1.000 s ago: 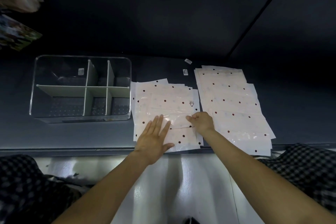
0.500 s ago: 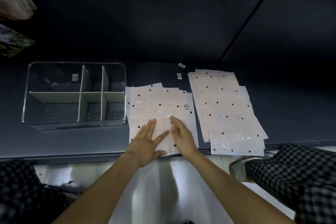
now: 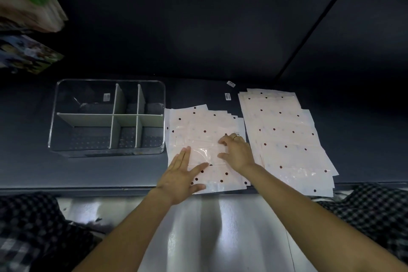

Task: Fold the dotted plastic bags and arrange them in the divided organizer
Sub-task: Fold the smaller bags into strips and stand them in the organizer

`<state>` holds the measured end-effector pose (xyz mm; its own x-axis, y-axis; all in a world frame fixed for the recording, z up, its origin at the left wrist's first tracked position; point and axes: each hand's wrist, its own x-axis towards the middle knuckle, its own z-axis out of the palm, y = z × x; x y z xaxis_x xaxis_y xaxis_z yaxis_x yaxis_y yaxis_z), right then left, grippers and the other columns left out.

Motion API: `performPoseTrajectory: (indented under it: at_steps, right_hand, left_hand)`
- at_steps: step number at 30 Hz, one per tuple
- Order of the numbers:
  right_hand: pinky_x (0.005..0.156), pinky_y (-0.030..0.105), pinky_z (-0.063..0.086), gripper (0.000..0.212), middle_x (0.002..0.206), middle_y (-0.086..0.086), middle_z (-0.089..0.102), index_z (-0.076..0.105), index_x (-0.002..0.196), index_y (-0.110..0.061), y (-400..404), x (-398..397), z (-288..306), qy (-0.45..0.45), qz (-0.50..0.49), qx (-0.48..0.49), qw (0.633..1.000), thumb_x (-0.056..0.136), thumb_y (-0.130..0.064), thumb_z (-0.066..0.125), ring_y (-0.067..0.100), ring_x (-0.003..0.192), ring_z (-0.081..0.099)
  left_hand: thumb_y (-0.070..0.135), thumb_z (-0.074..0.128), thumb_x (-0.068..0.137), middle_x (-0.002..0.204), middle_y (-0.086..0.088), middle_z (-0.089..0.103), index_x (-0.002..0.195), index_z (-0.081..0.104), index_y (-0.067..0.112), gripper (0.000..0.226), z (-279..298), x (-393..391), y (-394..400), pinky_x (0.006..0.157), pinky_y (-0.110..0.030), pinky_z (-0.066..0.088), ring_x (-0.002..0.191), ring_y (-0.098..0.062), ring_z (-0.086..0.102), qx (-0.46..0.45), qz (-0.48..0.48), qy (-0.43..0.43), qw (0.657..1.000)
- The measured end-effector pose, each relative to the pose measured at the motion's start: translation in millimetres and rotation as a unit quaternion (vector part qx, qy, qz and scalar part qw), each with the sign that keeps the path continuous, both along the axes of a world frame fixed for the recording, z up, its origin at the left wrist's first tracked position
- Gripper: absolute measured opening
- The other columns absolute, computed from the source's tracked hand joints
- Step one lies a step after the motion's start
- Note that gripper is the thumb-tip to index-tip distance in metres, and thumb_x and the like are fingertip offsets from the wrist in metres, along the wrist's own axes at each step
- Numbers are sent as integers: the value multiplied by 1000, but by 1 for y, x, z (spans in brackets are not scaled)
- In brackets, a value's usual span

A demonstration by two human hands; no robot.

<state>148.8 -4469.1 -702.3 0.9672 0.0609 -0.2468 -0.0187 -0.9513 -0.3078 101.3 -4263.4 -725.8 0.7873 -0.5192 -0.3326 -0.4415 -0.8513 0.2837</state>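
Plastic dotted bag [image 3: 205,154] folded partway, on top of near stack [image 3: 198,126] on dark table [image 3: 33,165], just right of clear organizer [image 3: 107,118]. Left hand [image 3: 181,175] flat, fingers straight, pressing bag's left edge. Right hand [image 3: 237,152] has curled fingers pinching bag's right end. Second bag stack [image 3: 284,137] further right. Organizer compartments look bare of bags.

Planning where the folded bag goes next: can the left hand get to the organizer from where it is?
Probably yes. The left hand lies flat on the near stack of dotted bags, right beside the organizer. The organizer's top is open, and nothing stands between them on the dark table.
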Motion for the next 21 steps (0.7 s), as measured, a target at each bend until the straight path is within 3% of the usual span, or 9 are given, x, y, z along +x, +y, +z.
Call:
performPoseTrajectory:
  at_steps: [6,8,11,14,16,17,19,20,21]
  right_hand:
    - [90,34,39,32,112,3,59,56,110,-19,-4,11,13,151,24,-56,987,87,-42,59,23,114,44]
    - [78,30,39,16,100,1,55,54,89,-22,-4,8,18,178,19,-13,984,88,-36,60,21,99,48]
    - [65,27,35,25,84,-1,50,45,71,-20,-2,-4,26,203,-66,125,969,87,-24,64,18,82,47]
    - [59,26,38,18,76,3,54,52,75,-15,3,-24,27,254,-205,342,881,87,-13,65,18,71,51]
    - [58,24,44,12,77,6,58,55,80,-11,6,-36,27,272,-255,419,828,87,-10,65,17,68,55]
    - [58,24,46,11,78,5,59,55,82,-11,7,-41,25,270,-271,439,813,87,-10,64,16,69,57]
    - [60,24,48,9,80,5,60,55,84,-10,9,-47,23,240,-297,469,796,87,-11,64,15,69,59]
    - [62,25,48,10,81,4,60,55,84,-11,10,-48,22,219,-308,477,793,87,-11,64,16,69,59]
    - [64,27,48,10,81,4,61,56,83,-11,10,-50,21,198,-315,483,793,88,-12,64,16,69,59]
  left_hand:
    - [63,32,92,156,-15,-18,142,22,40,56,7,3,-8,115,-45,-14,142,-27,-25,5,14,-4,1000]
    - [61,36,92,158,-8,-11,137,32,36,52,9,4,-10,114,-48,-15,144,-25,-20,-9,33,-34,999]
    - [52,48,91,157,3,16,137,39,28,53,12,2,-14,118,-36,-6,146,-16,6,-71,61,-84,992]
    - [31,73,79,135,-1,54,130,54,18,57,21,-4,-18,112,-33,26,127,-21,48,-164,56,-137,975]
    - [18,86,63,116,-4,67,114,66,13,55,20,-7,-20,95,-35,47,105,-24,64,-199,68,-198,957]
    - [13,85,63,116,-4,66,114,66,12,54,20,-8,-21,91,-35,50,105,-24,63,-213,92,-209,950]
    - [2,72,76,129,-4,55,128,56,14,56,24,-7,-25,95,-33,46,116,-22,52,-264,218,-152,927]
    - [0,64,82,131,-3,49,134,49,15,56,26,-6,-28,95,-31,45,116,-20,48,-294,314,-87,898]
    - [0,59,87,128,-4,47,135,46,15,52,31,-4,-33,90,-28,47,110,-19,49,-344,419,4,840]
